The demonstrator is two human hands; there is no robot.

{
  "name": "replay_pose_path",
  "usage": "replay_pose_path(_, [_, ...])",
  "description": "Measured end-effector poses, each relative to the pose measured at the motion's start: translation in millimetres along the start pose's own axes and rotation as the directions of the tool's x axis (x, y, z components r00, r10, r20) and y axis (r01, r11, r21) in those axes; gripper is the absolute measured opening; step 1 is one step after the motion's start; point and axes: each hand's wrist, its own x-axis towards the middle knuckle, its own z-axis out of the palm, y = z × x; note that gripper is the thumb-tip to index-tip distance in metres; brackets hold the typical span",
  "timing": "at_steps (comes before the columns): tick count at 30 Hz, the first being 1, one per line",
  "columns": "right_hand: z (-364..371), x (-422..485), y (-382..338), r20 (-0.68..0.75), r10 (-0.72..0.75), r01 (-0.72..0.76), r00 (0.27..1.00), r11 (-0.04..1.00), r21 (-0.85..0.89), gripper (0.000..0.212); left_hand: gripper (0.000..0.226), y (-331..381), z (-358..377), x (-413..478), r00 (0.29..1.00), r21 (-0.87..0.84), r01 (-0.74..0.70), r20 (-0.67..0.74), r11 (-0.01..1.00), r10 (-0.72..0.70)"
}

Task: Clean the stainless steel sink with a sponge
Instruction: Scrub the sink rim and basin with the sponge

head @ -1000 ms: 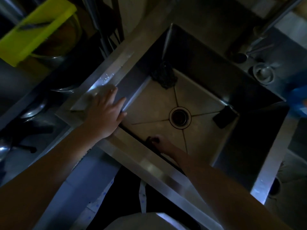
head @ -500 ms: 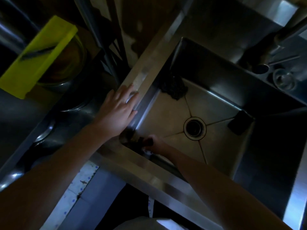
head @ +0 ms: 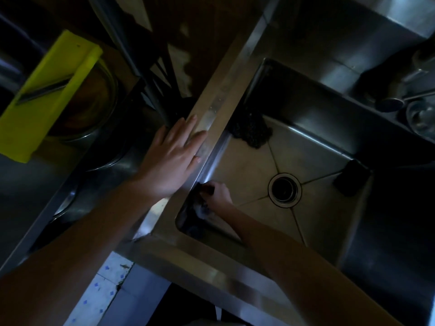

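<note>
The stainless steel sink [head: 219, 97] fills the middle of the dim view, with its round drain [head: 284, 188] in the basin floor. My right hand [head: 217, 196] is down in the basin's near left corner, fingers curled round a dark sponge [head: 200, 208] with a bit of foam on it, pressed against the left wall. My left hand [head: 171, 156] lies flat with straight fingers on the sink's left rim. Much of the sponge is lost in shadow.
A dark scouring pad [head: 251, 131] lies in the basin's far left corner and a dark block [head: 352, 177] leans at the right wall. A yellow-green cutting board [head: 44, 97] with a knife rests over a bowl at left. Faucet parts and a small cup [head: 421, 116] sit at the right.
My right hand has slid the sponge leftward along the near wall into the basin's left corner. My left hand has moved further along the left rim. The camera has shifted.
</note>
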Motion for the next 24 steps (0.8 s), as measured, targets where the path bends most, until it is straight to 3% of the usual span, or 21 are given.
replay_pose_path(8, [-58.3, 51.1, -16.4, -0.293, 0.024, 0.005, 0.956, 0.995, 0.097, 0.02, 0.05, 0.5, -4.0, 2.4, 1.0, -0.073, 0.012, 0.01, 0.997, -0.011])
replay_pose_path(12, [-91.5, 75.9, -17.6, -0.39, -0.033, 0.029, 0.92, 0.999, -0.017, 0.026, 0.046, 1.5, -5.5, 1.7, 1.0, -0.094, 0.009, -0.004, 0.996, -0.009])
replay_pose_path(19, [-62.8, 67.8, -9.3, -0.192, -0.201, 0.16, 0.961, 0.965, -0.206, 0.03, 0.049, 4.0, -3.0, 1.3, 1.0, -0.115, 0.015, -0.008, 0.993, -0.016])
replay_pose_path(24, [-34.5, 45.6, 9.1, 0.112, -0.229, 0.255, 0.967, 0.855, -0.452, 0.031, 0.049, 7.3, -1.2, 3.1, 0.999, -0.098, 0.036, -0.022, 0.995, -0.038])
